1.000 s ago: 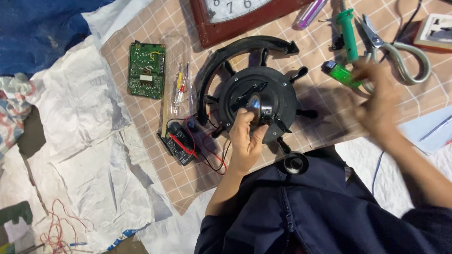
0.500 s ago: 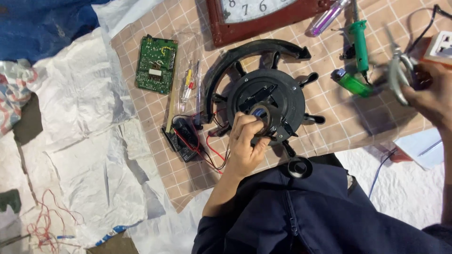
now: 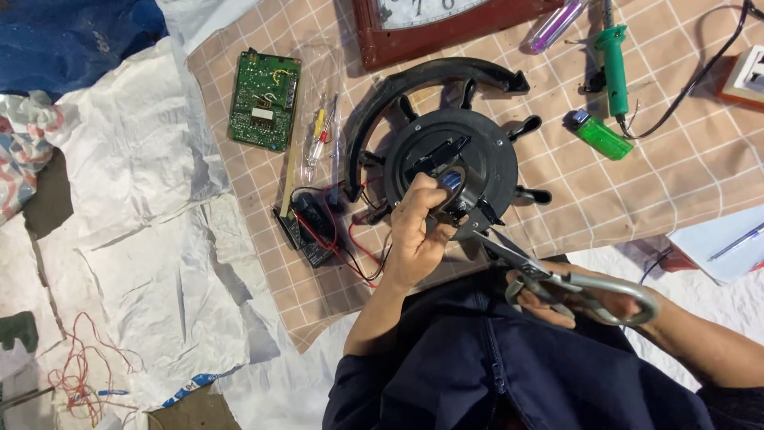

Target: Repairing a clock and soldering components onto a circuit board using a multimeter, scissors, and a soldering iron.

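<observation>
The left hand point(image 3: 418, 239) is closed on the hub of the black round housing point(image 3: 450, 163), which lies on the checked mat point(image 3: 676, 183) near centre. The right hand point(image 3: 589, 302) grips metal scissors point(image 3: 549, 275), their blades aimed at the housing's five o'clock edge. A slip there might nick the red wires point(image 3: 350, 247) at eight o'clock, or the fingers. Crowding the housing: a green circuit board point(image 3: 264, 99) at ten, a soldering iron point(image 3: 614, 60) and a green lighter point(image 3: 598, 134) at two.

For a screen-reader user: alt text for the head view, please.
The left hand steadies a round black plastic housing on a checked cloth, while the right hand points scissors at it. A green circuit board lies nearby.
</observation>
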